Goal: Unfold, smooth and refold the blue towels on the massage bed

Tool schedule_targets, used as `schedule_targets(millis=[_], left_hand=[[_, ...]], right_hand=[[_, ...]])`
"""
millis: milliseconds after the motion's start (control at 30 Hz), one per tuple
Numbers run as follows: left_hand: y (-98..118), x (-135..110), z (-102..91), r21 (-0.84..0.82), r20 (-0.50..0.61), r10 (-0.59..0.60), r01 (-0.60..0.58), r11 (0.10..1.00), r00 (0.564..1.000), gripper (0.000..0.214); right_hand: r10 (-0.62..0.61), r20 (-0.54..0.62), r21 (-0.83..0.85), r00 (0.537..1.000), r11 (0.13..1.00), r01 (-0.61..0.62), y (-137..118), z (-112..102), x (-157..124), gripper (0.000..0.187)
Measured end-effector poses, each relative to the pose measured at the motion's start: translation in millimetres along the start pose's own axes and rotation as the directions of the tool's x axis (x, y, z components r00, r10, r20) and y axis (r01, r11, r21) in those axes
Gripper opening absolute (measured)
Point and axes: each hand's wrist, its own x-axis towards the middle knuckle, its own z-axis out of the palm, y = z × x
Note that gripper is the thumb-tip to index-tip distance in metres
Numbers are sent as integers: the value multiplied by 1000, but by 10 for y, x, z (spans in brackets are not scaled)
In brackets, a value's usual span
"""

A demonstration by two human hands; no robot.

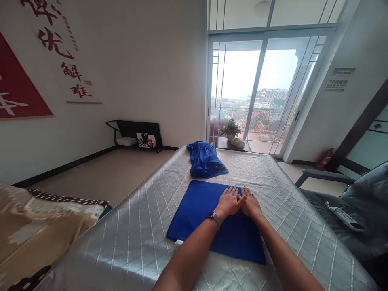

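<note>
A flat, folded blue cloth [197,210] lies on the grey quilted bed [136,234] in front of me. My left hand [230,200] rests palm down on its far part, fingers stretched flat, with a band on the wrist. My right hand [250,203] lies flat beside it, touching it, also pressed on the cloth. Neither hand holds anything. A crumpled pile of blue cloth [205,160] sits farther up the bed, apart from both hands.
A patterned pillow [36,226] lies at the left. A grey massage chair [357,210] with a remote stands at the right. Beyond the bed are a low table with a potted plant [230,129], sliding glass doors, a black rack [136,133] and a fire extinguisher [325,158].
</note>
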Motion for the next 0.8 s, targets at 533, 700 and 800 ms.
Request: schedule_targets(millis=[533, 700, 800], left_hand=[[-1469, -864, -515, 189, -58, -493, 495, 848, 868, 85], [-1471, -881, -518, 177, -73, -502, 507, 844, 862, 85], [-1481, -867, -485, 179, -70, -506, 510, 841, 860, 86]], right_hand=[[50, -55, 59, 997, 997, -47, -53, -34, 10, 65], [23, -222, -19, 975, 999, -27, -123, -83, -201, 62], [16, -162, -8, 987, 1000, -18, -162, -39, -388, 64]])
